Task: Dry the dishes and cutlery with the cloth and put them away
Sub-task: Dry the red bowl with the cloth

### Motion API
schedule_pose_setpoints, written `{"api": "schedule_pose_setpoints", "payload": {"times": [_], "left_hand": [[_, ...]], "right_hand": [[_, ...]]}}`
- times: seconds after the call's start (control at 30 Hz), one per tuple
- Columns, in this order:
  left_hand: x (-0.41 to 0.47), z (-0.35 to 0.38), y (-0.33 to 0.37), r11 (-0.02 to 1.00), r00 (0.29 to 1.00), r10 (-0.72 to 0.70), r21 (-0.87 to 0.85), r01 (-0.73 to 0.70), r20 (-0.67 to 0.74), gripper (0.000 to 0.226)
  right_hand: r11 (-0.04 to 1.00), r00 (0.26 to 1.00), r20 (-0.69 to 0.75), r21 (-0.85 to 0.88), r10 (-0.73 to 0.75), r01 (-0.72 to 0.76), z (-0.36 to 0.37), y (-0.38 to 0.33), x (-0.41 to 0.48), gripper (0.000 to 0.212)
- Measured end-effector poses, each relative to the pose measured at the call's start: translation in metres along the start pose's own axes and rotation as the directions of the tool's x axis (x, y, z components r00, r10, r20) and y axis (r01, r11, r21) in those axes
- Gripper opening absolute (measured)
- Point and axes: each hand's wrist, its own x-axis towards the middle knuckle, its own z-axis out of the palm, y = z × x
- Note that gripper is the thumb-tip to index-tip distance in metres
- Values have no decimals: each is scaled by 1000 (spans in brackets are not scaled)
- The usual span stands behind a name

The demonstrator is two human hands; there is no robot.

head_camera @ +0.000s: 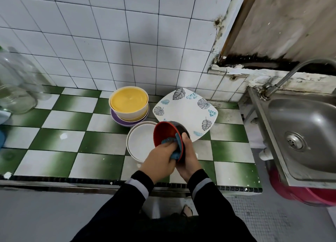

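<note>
While my right hand [190, 159] cups the red-and-black bowl [166, 131] from outside, fingers curled round its wall, my left hand [159, 157] grips the blue cloth [175, 147] against the bowl's rim and inner side. The bowl is tilted, held just above the table [63, 118] over a white dish [141, 143]. Behind it lie a leaf-patterned plate [184, 108] and a yellow bowl [128, 101].

One red-and-black bowl [166, 132]. One blue cloth [179, 143]. Three stacked dishes: cream bowl [127, 113], yellow dish [144, 114], purple dish [116, 119]. One white round plate [140, 143]. One square leaf-patterned plate [185, 110]. Two hands: left hand [160, 158], right hand [189, 156]. One sink [309, 125], one tap [294, 72]. Glass jars [18, 100]: count unclear.
</note>
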Motion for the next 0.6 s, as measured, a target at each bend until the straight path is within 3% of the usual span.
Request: {"api": "schedule_pose_setpoints", "payload": {"times": [0.07,0.17,0.23,0.3,0.37,0.47,0.53,0.6], "left_hand": [[0,-4,5,996,996,-13,-89,21,89,31],[5,-16,8,957,975,-123,-236,166,186,22],[6,-23,12,860,954,-197,-427,279,226,20],[5,-27,24,632,922,-313,-676,380,227,16],[5,-25,33,296,881,-411,-879,374,237,24],[11,-24,38,-165,835,-458,-952,258,305,24],[14,-31,36,-348,812,-466,-917,198,352,34],[16,-34,35,-383,793,-485,-905,187,369,43]], "right_hand": [[1000,1000,-23,-22,8,-9,-4,-2,3,102],[999,1000,-19,-25,19,-20,-8,-7,4,104],[1000,1000,-13,-15,13,-13,-9,-13,3,108],[1000,1000,-10,-18,-18,17,-9,-20,4,111],[996,997,-9,-46,-75,75,-4,-26,1,111],[980,986,6,-111,-165,165,5,-26,-6,99],[956,975,30,-194,-219,221,7,-23,-12,84],[888,951,85,-342,-296,307,5,-22,-16,72]]}}
